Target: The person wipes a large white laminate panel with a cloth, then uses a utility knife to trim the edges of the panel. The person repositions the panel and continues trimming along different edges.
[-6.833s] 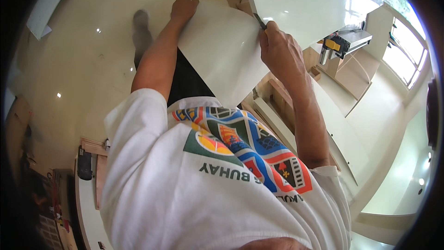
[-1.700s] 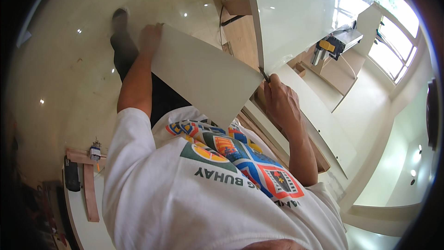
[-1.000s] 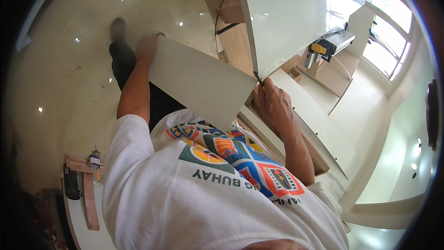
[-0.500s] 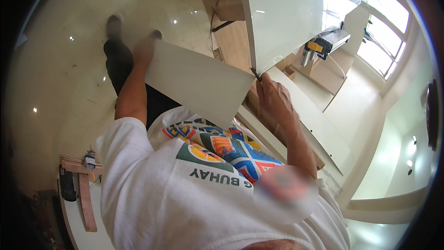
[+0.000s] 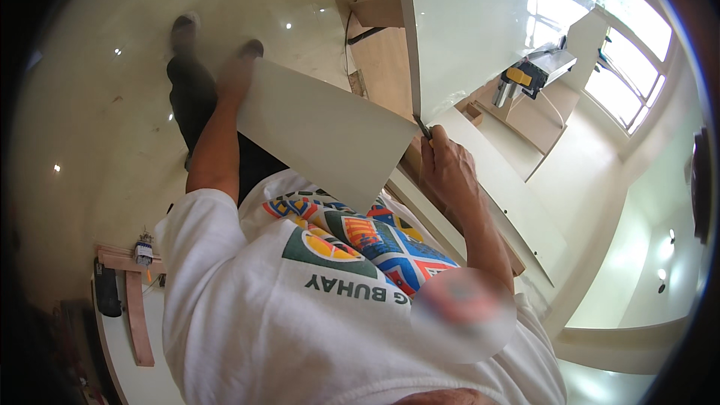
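A white rectangular panel (image 5: 322,131) lies tilted in front of my body, from my left side across to the corner of a white-topped board. My left hand (image 5: 237,79), somewhat blurred, grips its far left end. Closed around a slim dark tool with a narrow tip (image 5: 423,127), probably a knife, is my right hand (image 5: 448,163). The tip is at the near corner of the white-topped board (image 5: 472,22), just beyond the panel's right corner. My right palm and curled fingers hide the tool's handle.
A silver and black machine with a yellow part (image 5: 534,75) stands on the right, near the windows. Long white boards (image 5: 499,187) lie beside my right forearm. Wooden cabinet parts (image 5: 379,56) stand beyond the panel. Behind me on the left is a surface with reddish wood strips (image 5: 137,315).
The view has shifted slightly. My right hand and the dark tool have moved a little right and toward me, leaving a bit more of the tool showing. My left hand stays on the panel.
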{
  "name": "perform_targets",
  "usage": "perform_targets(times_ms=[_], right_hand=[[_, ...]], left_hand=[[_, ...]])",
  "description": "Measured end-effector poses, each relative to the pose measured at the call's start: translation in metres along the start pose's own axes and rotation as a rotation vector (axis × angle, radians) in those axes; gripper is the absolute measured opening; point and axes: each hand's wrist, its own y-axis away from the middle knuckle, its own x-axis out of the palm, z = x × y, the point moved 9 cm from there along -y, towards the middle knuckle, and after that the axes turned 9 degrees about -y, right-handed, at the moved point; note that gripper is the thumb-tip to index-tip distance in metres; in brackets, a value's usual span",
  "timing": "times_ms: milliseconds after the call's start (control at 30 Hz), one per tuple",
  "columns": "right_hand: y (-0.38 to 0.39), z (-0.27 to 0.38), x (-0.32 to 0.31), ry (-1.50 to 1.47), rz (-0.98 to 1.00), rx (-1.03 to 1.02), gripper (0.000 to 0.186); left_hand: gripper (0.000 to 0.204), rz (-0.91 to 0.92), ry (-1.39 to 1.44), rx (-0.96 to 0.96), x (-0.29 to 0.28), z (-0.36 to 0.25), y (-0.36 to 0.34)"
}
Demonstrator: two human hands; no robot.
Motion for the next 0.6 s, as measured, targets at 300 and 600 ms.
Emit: perform_targets(times_ms=[300,600], right_hand=[[0.028,-0.027,0.077,-0.120,0.181,-0.065,0.018],[-0.035,0.010,-0.198,0.065,-0.706,-0.260,0.017]], left_hand=[[0.055,-0.096,-0.130,-0.278,-0.005,0.125,-0.032],[0.065,-0.659,0.374,-0.564,-0.165,0.189,0.000]])
